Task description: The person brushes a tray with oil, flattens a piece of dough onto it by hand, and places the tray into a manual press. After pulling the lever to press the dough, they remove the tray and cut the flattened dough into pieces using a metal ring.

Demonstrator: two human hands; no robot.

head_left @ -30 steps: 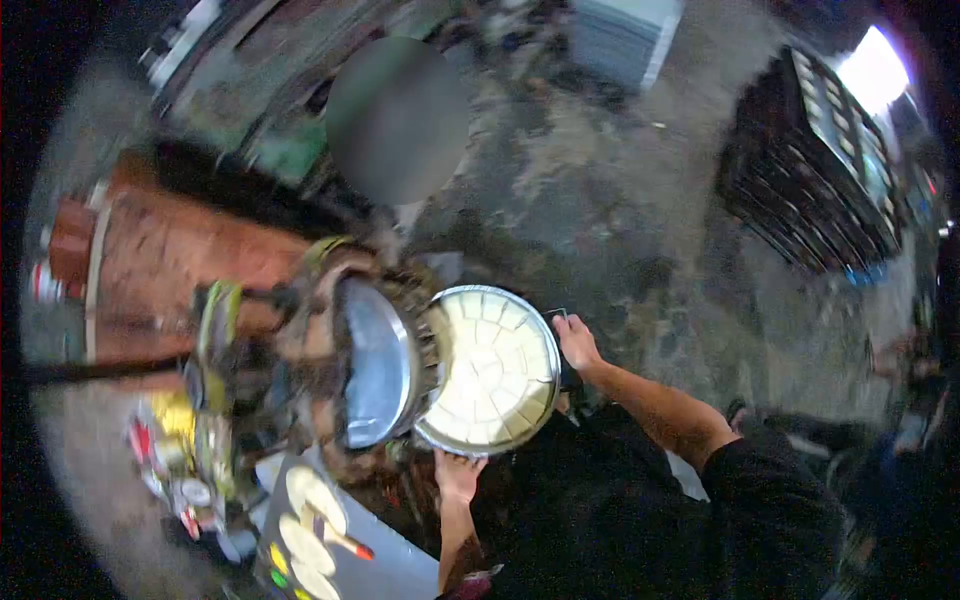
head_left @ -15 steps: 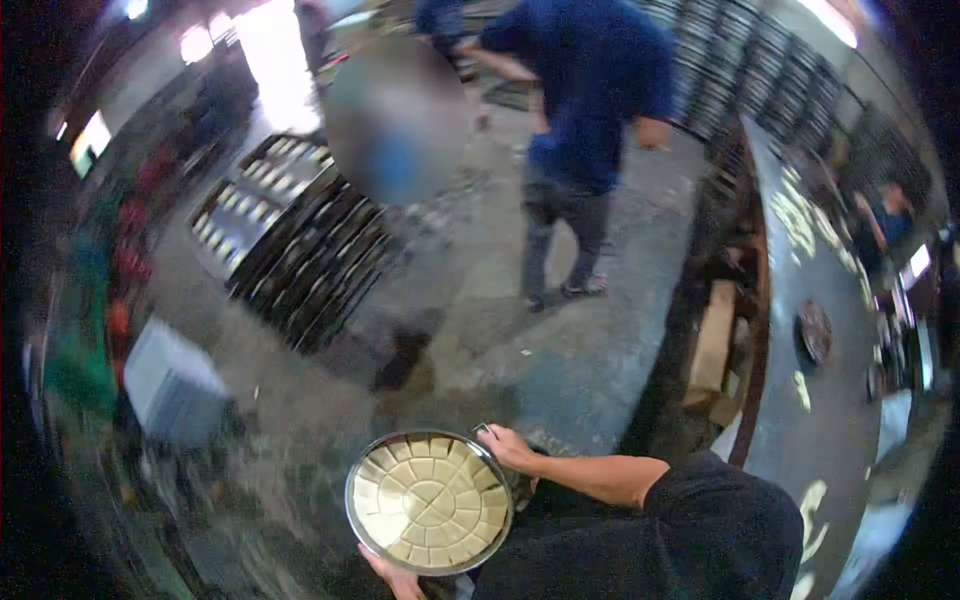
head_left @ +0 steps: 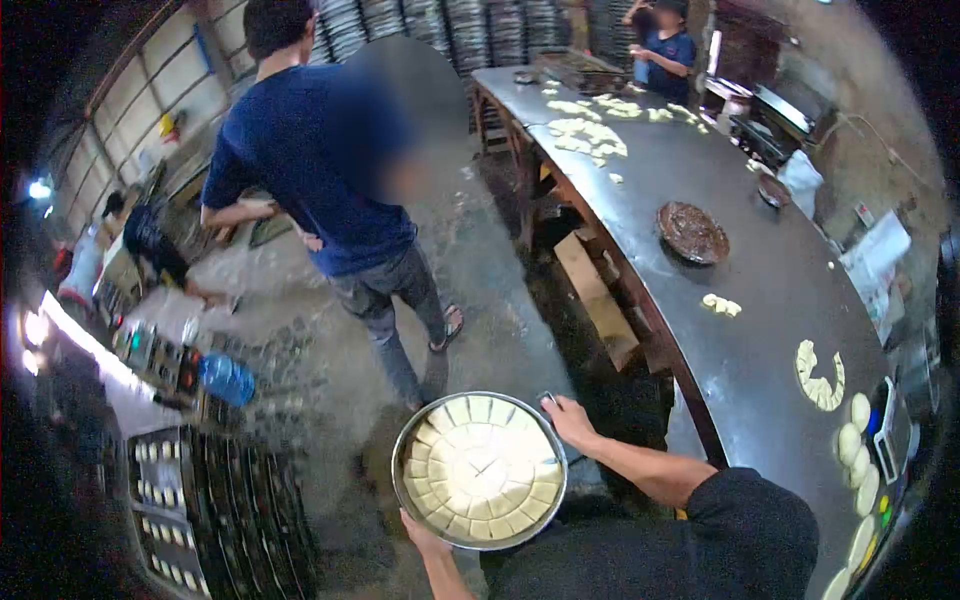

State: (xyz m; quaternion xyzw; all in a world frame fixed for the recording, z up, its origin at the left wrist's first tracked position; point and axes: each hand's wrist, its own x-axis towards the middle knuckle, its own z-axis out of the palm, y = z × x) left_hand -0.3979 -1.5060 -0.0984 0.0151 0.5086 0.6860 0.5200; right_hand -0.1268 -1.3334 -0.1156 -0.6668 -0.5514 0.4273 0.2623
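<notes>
A round metal pan point(head_left: 404, 466) is held low in front of my body. Inside it lies pale dough point(head_left: 478, 470), cut in rings of small blocks with a cross-shaped cut in the middle. My right hand point(head_left: 572, 422) is closed around the small handle at the pan's upper right. At the lower left, my left hand point(head_left: 426, 536) grips the pan's rim from outside and below; its fingers are partly hidden under the pan.
A long metal table point(head_left: 740, 350) runs along the right, with dough pieces point(head_left: 590, 138) and a brown-filled bowl point(head_left: 692, 233). Ahead walks a person in a navy shirt point(head_left: 290, 170). Stacked trays point(head_left: 235, 510) stand lower left near a blue water bottle point(head_left: 227, 379). Another person point(head_left: 668, 55) stands beyond the table.
My view has turned right, bringing the table further into sight. The tray stack and the navy-shirted person have shifted left in view. Both hands still hold the pan.
</notes>
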